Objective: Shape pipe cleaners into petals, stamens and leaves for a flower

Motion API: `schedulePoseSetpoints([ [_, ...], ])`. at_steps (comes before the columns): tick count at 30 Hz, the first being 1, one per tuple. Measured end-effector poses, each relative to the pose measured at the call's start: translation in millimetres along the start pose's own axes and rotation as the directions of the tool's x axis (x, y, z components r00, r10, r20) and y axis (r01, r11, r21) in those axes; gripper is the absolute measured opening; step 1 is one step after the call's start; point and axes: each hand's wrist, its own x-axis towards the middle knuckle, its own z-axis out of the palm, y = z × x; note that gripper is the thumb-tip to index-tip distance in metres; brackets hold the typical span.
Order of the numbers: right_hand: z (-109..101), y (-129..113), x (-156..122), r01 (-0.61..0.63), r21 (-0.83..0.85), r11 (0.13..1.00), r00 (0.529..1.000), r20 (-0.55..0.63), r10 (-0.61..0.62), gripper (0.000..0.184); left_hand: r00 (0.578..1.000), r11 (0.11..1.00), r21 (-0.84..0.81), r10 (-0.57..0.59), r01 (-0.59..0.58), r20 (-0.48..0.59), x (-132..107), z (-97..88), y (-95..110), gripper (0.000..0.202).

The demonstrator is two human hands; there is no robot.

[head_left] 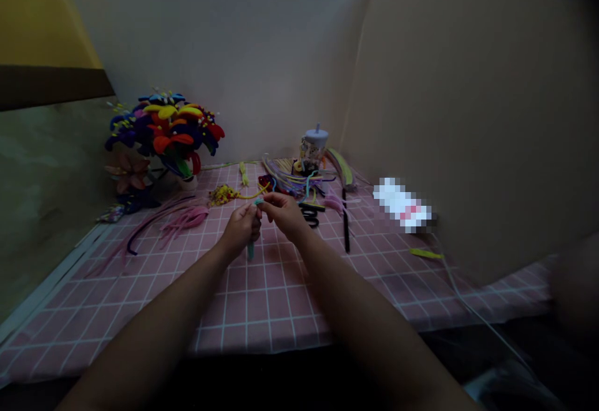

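Observation:
My left hand (242,227) and my right hand (283,212) meet above the pink checked cloth (262,299), fingers pinched together. Between them is a teal pipe cleaner (251,250); its lower end hangs below my left hand and its top is pinched by both hands. A yellow pipe cleaner (255,196) lies just behind the hands. Black scissors (309,214) rest right of my right hand.
A bunch of pipe-cleaner flowers (166,133) stands at the back left. Loose pink strands (182,217) lie left of my hands, a heap of coloured pipe cleaners (292,180) and a lidded cup (314,146) behind. A cardboard wall (468,118) closes the right side.

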Motion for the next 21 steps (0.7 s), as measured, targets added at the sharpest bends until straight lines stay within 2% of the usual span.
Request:
schedulePoseSetpoints([
  [4, -4.5, -7.1, -1.9, 0.036, -0.062, 0.997, 0.997, 0.068, -0.031, 0.022, 0.984, 0.990, -0.086, -0.103, 0.116, 0.145, -1.2, -8.4, 7.0, 0.032],
  [7, -8.0, -10.0, -2.3, 0.063, -0.098, 0.993, 0.995, 0.083, -0.055, 0.021, 0.969, 0.981, -0.108, -0.138, 0.162, 0.205, -2.0, -11.8, 8.1, 0.028],
  [13, -9.7, -7.7, -0.4, 0.079, -0.136, 0.988, 0.993, 0.093, -0.067, 0.023, 0.985, 0.994, -0.018, -0.109, 0.112, 0.133, -3.1, -5.1, 4.8, 0.030],
  [16, -8.6, -8.1, -0.6, 0.029, -0.106, 0.994, 0.997, 0.072, -0.021, 0.024, 0.989, 0.989, 0.123, -0.102, 0.088, 0.111, -0.3, -6.0, 2.0, 0.031],
  [18, -7.6, -8.8, -1.2, -0.011, -0.092, 0.996, 0.997, 0.081, 0.019, 0.024, 0.993, 0.954, 0.296, -0.073, 0.043, 0.091, 2.4, -9.1, 0.2, 0.030],
  [20, -6.1, -8.9, -1.7, -0.044, -0.098, 0.994, 0.995, 0.085, 0.052, 0.023, 0.996, 0.838, 0.541, 0.041, -0.076, 0.076, 3.6, -11.8, -0.1, 0.028],
  [21, -5.1, -8.4, -1.8, -0.057, -0.108, 0.993, 0.995, 0.078, 0.066, 0.023, 0.989, 0.731, 0.667, 0.121, -0.145, 0.083, 3.2, -12.3, 0.5, 0.028],
])
